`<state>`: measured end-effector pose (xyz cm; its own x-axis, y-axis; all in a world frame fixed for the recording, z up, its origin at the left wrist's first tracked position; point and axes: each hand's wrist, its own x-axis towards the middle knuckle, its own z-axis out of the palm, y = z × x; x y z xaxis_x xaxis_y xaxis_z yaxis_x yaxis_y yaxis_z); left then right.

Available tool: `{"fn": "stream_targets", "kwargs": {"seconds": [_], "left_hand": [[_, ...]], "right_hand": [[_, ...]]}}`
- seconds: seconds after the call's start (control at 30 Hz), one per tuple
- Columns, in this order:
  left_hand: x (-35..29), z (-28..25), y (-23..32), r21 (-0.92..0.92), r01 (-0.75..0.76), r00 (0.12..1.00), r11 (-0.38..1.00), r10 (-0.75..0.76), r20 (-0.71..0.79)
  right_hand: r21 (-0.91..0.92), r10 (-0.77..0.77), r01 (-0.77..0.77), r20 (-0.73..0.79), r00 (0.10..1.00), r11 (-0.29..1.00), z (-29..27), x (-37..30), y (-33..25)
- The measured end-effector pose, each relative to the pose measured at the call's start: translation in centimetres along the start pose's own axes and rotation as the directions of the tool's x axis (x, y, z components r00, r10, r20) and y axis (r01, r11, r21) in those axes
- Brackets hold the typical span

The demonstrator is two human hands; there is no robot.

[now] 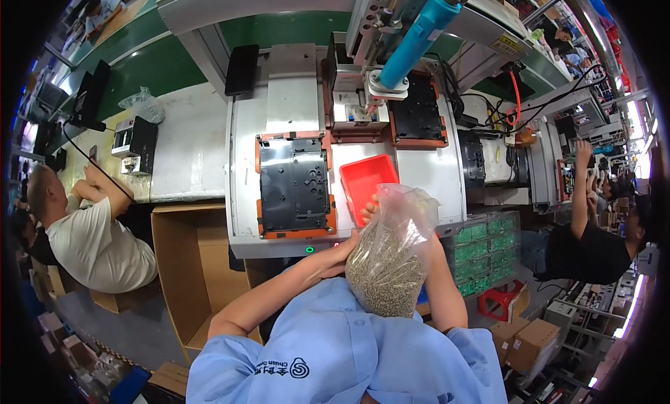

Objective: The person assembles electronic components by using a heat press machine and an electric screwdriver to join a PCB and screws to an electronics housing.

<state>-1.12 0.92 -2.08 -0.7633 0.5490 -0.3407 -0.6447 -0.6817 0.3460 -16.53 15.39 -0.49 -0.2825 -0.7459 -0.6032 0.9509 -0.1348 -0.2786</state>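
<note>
A clear plastic bag (388, 268) full of tiny grey-gold pieces, too small to tell apart, is held upright against my chest. My left hand (340, 256) presses on the bag's left side, its fingers partly hidden behind it. My right hand (370, 211) reaches behind the bag; its fingertips show at the bag's upper left edge, curled round the plastic. Just beyond the bag, a red plastic tray (354, 174) sits on the white work surface. Left of it lies a black plate (294, 184) in an orange-edged fixture.
A press with a blue cylinder (412, 45) stands over the bench, beside a second black plate (417, 111) in a fixture. A cardboard box (183, 264) is at my left, green circuit boards (486, 254) in a rack at my right. Other people sit on both sides.
</note>
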Motion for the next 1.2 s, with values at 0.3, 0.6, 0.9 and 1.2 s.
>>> {"fn": "stream_targets", "kwargs": {"seconds": [0.3,0.6,0.9,1.2], "left_hand": [[0.1,1.6,0.8,-0.043,0.025,0.997,0.999,-0.028,-0.071],[-1.0,2.8,0.4,-0.049,0.023,0.998,0.999,-0.025,-0.049],[0.4,1.8,-0.6,-0.089,-0.048,0.999,0.995,0.046,-0.017],[0.3,3.3,0.3,-0.171,-0.108,0.994,0.979,0.102,-0.04]], "right_hand": [[-0.269,-0.033,0.016,-0.059,0.998,0.963,2.1,-0.5,-0.8],[-0.319,-0.023,0.039,0.054,0.998,0.947,-0.2,-1.0,-1.1],[-0.349,-0.106,0.064,-0.1,0.989,0.935,-1.9,-0.3,-0.1],[-0.563,-0.209,0.131,-0.077,0.975,0.816,-0.1,-1.4,-0.7]]}}
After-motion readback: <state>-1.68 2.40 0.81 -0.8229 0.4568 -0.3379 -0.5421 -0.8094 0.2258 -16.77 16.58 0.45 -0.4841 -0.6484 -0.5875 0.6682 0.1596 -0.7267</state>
